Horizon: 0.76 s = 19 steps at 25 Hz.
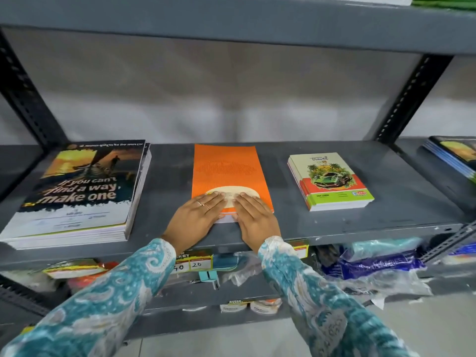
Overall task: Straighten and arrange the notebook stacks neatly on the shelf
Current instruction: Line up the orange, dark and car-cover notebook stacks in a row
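Three notebook stacks lie on the grey metal shelf (360, 228). The middle one is an orange stack (226, 168) with a cream oval label near its front edge. My left hand (198, 215) and my right hand (253, 215) rest flat on its front end, fingers together and pointing inward over the label, palms over the front edge. On the left sits a thick stack of large notebooks (79, 191) with a sunset cover reading "If you can't find a way, make one". To the right is a small stack (331, 181) with a green car cover, slightly turned.
Black slotted uprights (409, 99) frame the bay. Another notebook stack (456, 153) lies on the neighbouring shelf at far right. The shelf below holds plastic packets (373, 266), price tags and small boxes. An upper shelf edge (231, 24) runs overhead.
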{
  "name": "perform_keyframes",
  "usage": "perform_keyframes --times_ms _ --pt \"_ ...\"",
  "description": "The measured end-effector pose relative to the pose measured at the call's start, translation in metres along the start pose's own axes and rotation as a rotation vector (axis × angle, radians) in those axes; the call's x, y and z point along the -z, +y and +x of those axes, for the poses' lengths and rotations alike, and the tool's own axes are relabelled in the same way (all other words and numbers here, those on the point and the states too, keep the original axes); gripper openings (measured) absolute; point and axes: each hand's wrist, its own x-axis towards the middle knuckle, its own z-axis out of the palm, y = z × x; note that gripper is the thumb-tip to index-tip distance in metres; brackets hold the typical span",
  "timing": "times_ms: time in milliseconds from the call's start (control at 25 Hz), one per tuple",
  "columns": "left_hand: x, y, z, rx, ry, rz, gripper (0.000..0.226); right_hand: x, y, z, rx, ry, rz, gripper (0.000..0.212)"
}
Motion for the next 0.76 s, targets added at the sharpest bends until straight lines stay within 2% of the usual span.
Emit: perform_keyframes --times_ms 120,240,320,400,480,560,680,760 --pt "-0.005 0.0 -0.003 0.007 0.022 -0.03 0.052 0.0 -0.004 -0.001 -0.018 0.048 0.041 0.051" --pt "-0.007 0.0 -0.004 0.013 0.037 -0.022 0.054 0.0 -0.002 0.0 -0.013 0.047 0.026 0.034" --pt "-0.003 0.001 -0.002 0.033 0.021 -0.016 0.052 0.003 -0.003 0.001 0.002 0.027 0.01 0.031" --pt "0.006 0.002 -0.002 0.029 0.012 0.003 0.045 0.008 -0.006 0.003 -0.021 0.037 0.018 0.036" --pt "0.021 -0.004 -0.007 0.075 0.041 0.025 0.041 0.009 -0.02 0.015 -0.119 0.096 0.054 0.045" --pt "0.039 -0.022 -0.02 0.19 0.155 0.019 0.034 0.0 -0.047 0.035 -0.167 0.154 0.108 0.048" --pt "0.066 -0.065 -0.064 0.376 0.309 0.03 0.03 -0.022 -0.11 0.066 -0.007 0.138 0.218 0.035" --pt "0.076 -0.096 -0.109 0.477 0.258 0.078 0.035 -0.035 -0.148 0.083 0.159 0.094 0.287 0.028"
